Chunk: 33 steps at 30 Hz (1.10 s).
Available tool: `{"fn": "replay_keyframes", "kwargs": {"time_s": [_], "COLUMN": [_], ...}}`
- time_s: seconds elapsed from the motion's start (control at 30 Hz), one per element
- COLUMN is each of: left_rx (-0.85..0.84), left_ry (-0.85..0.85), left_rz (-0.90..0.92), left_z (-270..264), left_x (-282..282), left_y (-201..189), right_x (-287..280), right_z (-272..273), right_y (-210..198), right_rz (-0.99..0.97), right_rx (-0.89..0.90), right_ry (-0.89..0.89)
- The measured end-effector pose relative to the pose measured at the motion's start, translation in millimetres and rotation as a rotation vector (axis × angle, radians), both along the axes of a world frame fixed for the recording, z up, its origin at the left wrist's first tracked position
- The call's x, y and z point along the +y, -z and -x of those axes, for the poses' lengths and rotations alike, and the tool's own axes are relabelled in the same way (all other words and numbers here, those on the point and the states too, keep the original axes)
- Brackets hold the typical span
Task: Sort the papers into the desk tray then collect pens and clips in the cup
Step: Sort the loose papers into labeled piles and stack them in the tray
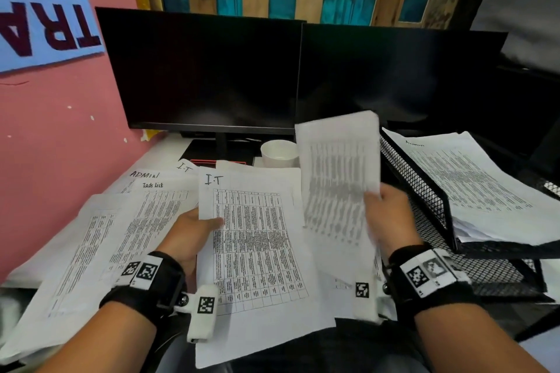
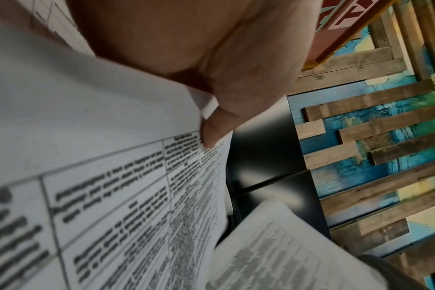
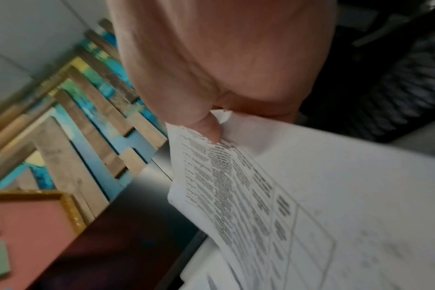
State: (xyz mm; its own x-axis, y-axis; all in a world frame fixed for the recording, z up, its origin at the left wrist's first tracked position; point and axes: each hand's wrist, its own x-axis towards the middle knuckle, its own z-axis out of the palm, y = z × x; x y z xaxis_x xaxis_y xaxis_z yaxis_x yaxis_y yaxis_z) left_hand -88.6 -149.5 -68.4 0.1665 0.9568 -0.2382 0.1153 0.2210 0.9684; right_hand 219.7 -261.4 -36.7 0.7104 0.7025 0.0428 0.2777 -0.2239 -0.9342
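My left hand (image 1: 201, 225) pinches the left edge of a printed sheet headed "I.T" (image 1: 257, 248), thumb on top; in the left wrist view the thumb (image 2: 212, 133) presses on that sheet (image 2: 112, 186). My right hand (image 1: 386, 215) grips a second printed sheet (image 1: 336, 179), held up and blurred, beside the black mesh desk tray (image 1: 424, 188). The right wrist view shows the thumb (image 3: 209, 127) on this paper (image 3: 311, 196). The tray's upper tier holds papers headed "Admin" (image 1: 472, 182). A white cup (image 1: 280, 153) stands behind the papers.
More printed sheets (image 1: 127, 221), marked "ADMIN" and "Task list", lie spread over the desk at left. Two dark monitors (image 1: 206, 70) stand at the back, one stand base beside the cup. A pink wall (image 1: 60, 145) borders the left.
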Motion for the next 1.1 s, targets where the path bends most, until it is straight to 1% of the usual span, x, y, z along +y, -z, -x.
{"fn": "replay_keyframes", "kwargs": {"time_s": [0.1,0.13,0.17,0.2,0.3,0.33,0.4,0.47,0.57,0.63,0.7,0.77,0.8,0.87,0.97,1.03,1.1], "left_rx": [0.011,0.016,0.019,0.014,0.029,0.027,0.042,0.058,0.025,-0.012,0.007,0.013,0.009,-0.006,0.085,0.132,0.131], "left_ry": [-0.004,-0.004,-0.004,-0.003,-0.002,-0.001,-0.007,-0.002,0.009,-0.001,-0.025,-0.014,0.005,0.063,0.161,0.174,0.159], "left_rz": [0.0,-0.005,-0.008,-0.011,-0.012,-0.009,0.0,0.003,0.023,0.048,0.074,0.126,0.151,0.151,0.031,-0.019,0.0], "left_z": [-0.3,-1.0,-1.8,-2.6,-3.5,-3.0,-3.1,-1.9,-2.6,-4.9,-4.2,1.2,4.2,5.5,2.2,3.4,6.7], "left_x": [2.3,2.9,3.8,3.7,4.0,3.8,1.1,-0.5,-3.5,-5.8,-3.5,6.1,11.9,11.6,3.7,2.8,5.2], "left_y": [1.7,2.0,2.6,2.5,3.4,3.3,2.1,1.8,-1.1,-5.5,-7.6,0.5,8.3,14.0,10.8,13.1,14.8], "right_x": [-10.1,-11.7,-12.8,-12.8,-9.3,-8.2,-6.7,-5.1,1.2,6.0,11.5,16.7,17.3,18.5,18.4,18.2,14.8], "right_z": [-3.4,-2.4,-2.1,-1.2,0.8,1.4,4.0,7.9,18.8,26.8,32.8,38.3,43.4,54.2,63.6,59.1,49.1], "right_y": [-40.5,-52.7,-63.9,-72.2,-82.2,-80.6,-73.5,-61.9,-35.9,-8.6,19.0,41.1,45.6,48.3,45.0,43.0,38.5], "right_rz": [-0.174,-0.233,-0.287,-0.331,-0.392,-0.377,-0.316,-0.243,-0.105,0.016,0.13,0.188,0.208,0.221,0.206,0.131,0.03], "right_rx": [-0.194,-0.225,-0.215,-0.151,0.17,0.248,0.344,0.381,0.378,0.316,0.271,0.279,0.279,0.279,0.271,0.286,0.277], "right_ry": [0.045,0.057,0.063,0.049,-0.019,-0.041,-0.093,-0.135,-0.193,-0.236,-0.28,-0.318,-0.337,-0.387,-0.448,-0.38,-0.195]}}
